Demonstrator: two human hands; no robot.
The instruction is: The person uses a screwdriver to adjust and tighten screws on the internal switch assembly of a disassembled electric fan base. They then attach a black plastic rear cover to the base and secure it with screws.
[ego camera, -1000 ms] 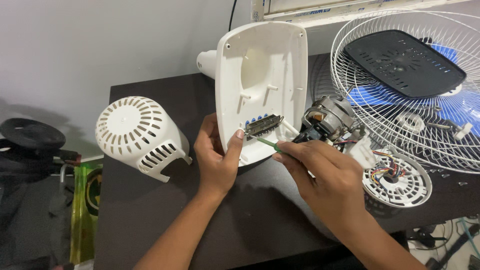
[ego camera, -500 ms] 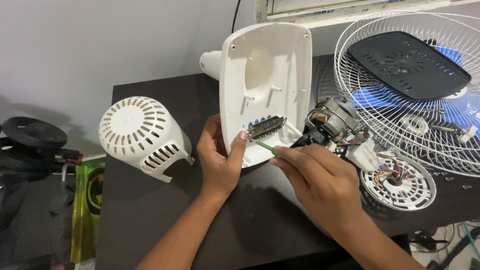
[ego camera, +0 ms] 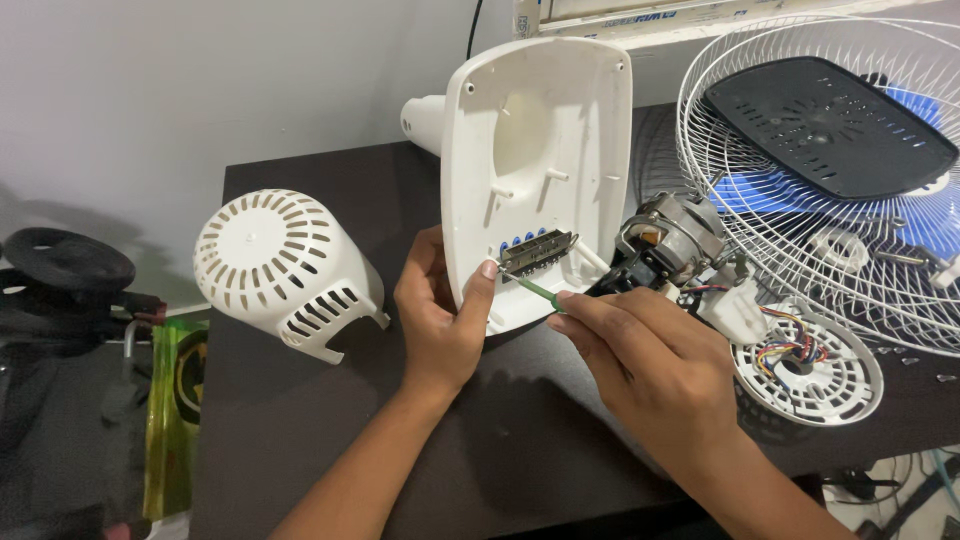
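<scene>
The right hand [ego camera: 650, 370] closes its fingers around a green-shafted screwdriver [ego camera: 535, 291], tip at the metal switch block [ego camera: 537, 251] inside the white fan base [ego camera: 535, 170]; the left hand [ego camera: 437, 320] grips that shell's lower edge, thumb pressed on the rim. The base stands tilted on the dark table [ego camera: 300, 430]; the motor [ego camera: 665, 240] sits just beside it, a white vented cover [ego camera: 280, 270] lies left, and the wire fan guard [ego camera: 830, 160] lies farther right.

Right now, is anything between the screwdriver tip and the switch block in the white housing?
Nothing visible. The green screwdriver in the right hand reaches the switch block; the left hand grips the white housing beside it.
</scene>
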